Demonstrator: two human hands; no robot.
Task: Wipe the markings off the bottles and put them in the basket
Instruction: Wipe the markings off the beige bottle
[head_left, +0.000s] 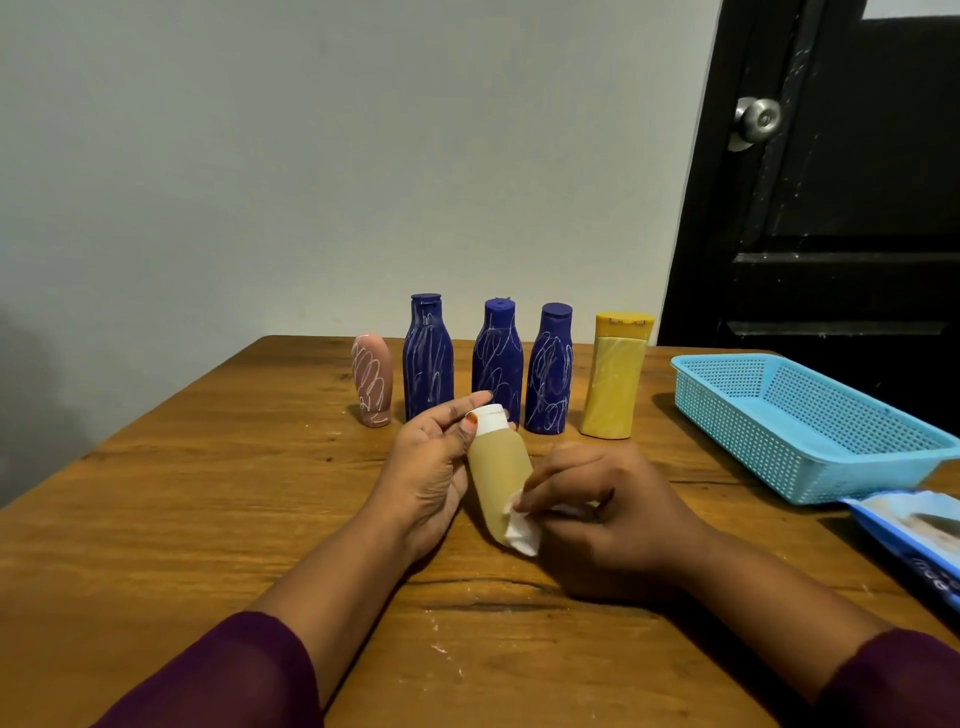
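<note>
Tan white-capped plastic bottle (498, 467) above mid-tabletop (208, 493): left hand (431, 467) curls its fingers round it; right hand (597, 509) fingers pinch white wipe (522, 532) against its base. Best rotated while rubbing; blue mesh basket (810, 431) at three o'clock.

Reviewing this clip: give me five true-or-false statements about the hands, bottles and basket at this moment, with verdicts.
1. The left hand holds the white-capped bottle. True.
2. The basket already contains two bottles. False: no bottle lies in it.
3. The right hand pinches a white wipe against that bottle's lower end. True.
4. Four blue bottles stand in the row. False: three blue bottles stand there, between a pink bottle and a yellow bottle.
5. The blue bottles are wiped clean. False: pale scribbles cover all three.
</note>
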